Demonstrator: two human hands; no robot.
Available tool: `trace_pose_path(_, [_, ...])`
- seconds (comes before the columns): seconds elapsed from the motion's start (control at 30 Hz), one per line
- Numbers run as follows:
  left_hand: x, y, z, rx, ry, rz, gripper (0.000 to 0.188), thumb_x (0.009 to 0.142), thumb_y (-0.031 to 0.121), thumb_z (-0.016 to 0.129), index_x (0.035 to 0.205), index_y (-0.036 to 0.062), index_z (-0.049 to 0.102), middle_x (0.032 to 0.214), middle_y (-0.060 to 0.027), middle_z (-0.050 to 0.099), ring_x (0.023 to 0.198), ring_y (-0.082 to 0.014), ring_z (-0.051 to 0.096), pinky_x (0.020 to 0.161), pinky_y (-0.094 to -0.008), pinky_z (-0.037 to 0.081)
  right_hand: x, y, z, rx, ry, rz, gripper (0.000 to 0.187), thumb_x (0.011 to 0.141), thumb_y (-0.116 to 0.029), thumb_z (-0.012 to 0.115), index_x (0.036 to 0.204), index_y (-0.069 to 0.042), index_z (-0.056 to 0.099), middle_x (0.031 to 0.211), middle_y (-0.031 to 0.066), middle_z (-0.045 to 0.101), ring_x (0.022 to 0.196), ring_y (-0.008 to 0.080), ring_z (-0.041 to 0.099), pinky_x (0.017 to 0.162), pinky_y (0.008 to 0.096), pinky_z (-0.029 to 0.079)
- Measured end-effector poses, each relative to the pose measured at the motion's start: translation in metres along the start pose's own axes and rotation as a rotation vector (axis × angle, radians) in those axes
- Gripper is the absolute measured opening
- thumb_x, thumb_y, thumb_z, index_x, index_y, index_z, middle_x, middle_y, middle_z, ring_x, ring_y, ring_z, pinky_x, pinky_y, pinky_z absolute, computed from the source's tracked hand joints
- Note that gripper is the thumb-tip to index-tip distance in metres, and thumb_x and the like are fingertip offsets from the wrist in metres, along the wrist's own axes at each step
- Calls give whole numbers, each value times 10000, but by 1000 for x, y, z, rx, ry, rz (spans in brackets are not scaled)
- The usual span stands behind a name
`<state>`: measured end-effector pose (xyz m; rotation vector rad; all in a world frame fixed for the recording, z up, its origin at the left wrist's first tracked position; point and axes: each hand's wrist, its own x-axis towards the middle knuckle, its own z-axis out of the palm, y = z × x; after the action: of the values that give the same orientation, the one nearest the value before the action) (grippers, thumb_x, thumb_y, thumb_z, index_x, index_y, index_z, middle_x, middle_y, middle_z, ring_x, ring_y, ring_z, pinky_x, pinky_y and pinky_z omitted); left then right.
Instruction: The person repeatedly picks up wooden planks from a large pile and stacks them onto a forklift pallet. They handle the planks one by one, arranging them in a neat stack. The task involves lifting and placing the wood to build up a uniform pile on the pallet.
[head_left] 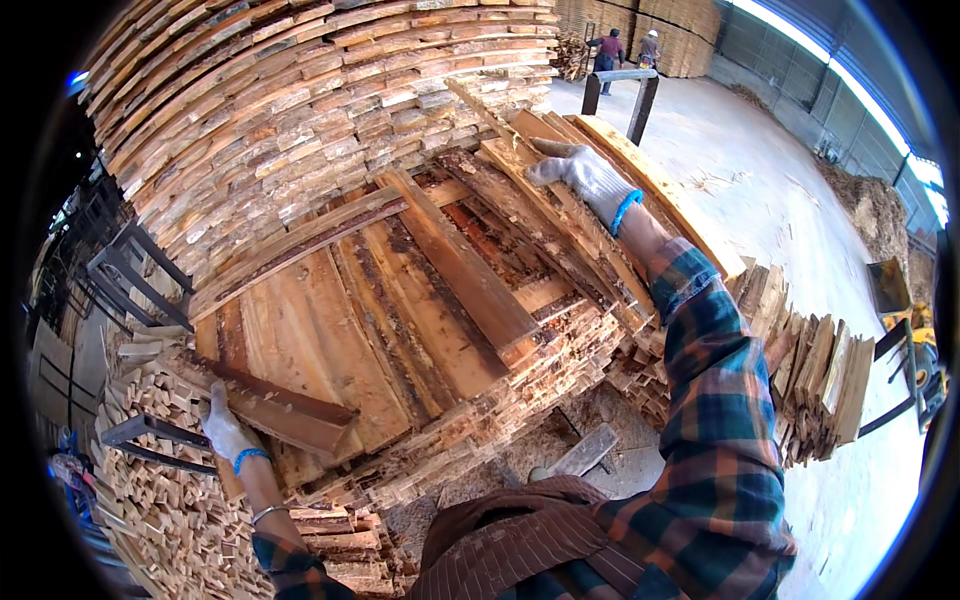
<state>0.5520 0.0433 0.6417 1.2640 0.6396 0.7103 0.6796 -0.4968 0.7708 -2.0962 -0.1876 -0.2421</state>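
Planks of rough-sawn wood lie stacked in a wide pile, backed by a taller wall of boards. Right hand, gloved, rests palm-down with fingers spread on a long plank near the top of the pile; no closed grip shows. This plank's long axis runs from upper left, away from the person, down to lower right, its near end overhanging the pile edge. Left hand, also gloved, is pressed around the end of a short board at the pile's lower left corner; that board points right and slightly down. Likely risks: the overhanging plank tipping or sliding off under one-handed pressure, and splinters or pinched fingers between loose boards.
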Motion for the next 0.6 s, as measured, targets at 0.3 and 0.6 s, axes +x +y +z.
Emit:
trace_pose_path(0.3, [7,-10,2,-97,-29,9,473,836,214,686,1223,-31,567,1102,-140,618,906,-250,604,802,-354,513,11,14,37,64,-174,7,685,746,-482,668,1262,-37,593,1261,183,594,1173,271,544,1006,310,374])
trace_pose_path(0.6, [4,-9,-4,-83,-101,-15,439,838,244,693,1184,-11,603,1114,-130,625,898,-250,618,808,-353,524,17,18,90,-570,-96,55,616,726,-398,723,1259,-119,593,1200,240,587,1085,354,598,918,381,485])
